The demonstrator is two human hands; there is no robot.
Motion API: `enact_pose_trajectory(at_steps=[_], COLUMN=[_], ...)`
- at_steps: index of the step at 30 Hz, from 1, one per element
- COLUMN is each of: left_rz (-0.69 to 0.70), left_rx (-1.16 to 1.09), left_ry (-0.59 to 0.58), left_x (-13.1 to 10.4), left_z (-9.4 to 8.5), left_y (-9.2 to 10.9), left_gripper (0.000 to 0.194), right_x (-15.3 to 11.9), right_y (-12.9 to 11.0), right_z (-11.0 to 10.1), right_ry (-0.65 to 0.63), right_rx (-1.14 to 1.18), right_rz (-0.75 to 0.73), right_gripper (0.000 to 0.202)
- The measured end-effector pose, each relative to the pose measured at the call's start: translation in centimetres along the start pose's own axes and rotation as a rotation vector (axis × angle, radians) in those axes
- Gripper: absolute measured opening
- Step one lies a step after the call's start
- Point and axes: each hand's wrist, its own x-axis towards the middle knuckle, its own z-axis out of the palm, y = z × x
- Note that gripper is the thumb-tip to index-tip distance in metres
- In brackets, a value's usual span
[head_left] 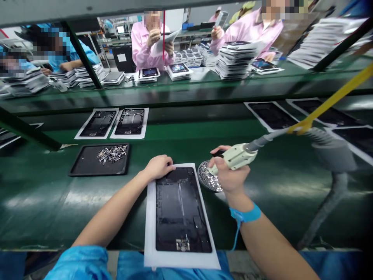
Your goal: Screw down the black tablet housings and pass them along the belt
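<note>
A black tablet-like panel (183,210) lies on a white sheet (150,233) at the table's front edge. My left hand (159,167) rests at its top left corner, fingers curled together against the sheet and the panel's edge. To the right, my right hand (231,173) is wrapped round a pale green electric screwdriver (237,156), whose cable runs up to the right. Its tip points down left over a round metal dish (208,177) with many small holes; the tip itself is hidden. A blue strap (246,214) circles my right wrist.
A black tray (84,161) of small metal parts stands at the left. Two panels on sheets (99,123) lie behind it, several more (272,116) at the back right. A grey hose (335,194) and yellow strap (335,99) hang at the right. People sit beyond the shelf.
</note>
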Motion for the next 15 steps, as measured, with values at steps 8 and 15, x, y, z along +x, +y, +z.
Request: enact_pose_trajectory(at_steps=[8, 15], left_rz=[-0.022, -0.077], left_rx=[-0.084, -0.065], left_ry=[0.138, 0.239], left_x=[4.7, 6.8], left_z=[-1.5, -1.2], left_y=[-2.2, -3.2], left_gripper=[0.013, 0.012], right_x=[-0.1, 0.1], right_y=[1.4, 1.9], right_z=[-0.1, -0.2], right_ry=[-0.045, -0.046], right_rx=[-0.016, -0.04], right_rz=[0.014, 0.017], right_gripper=[0.032, 0.034])
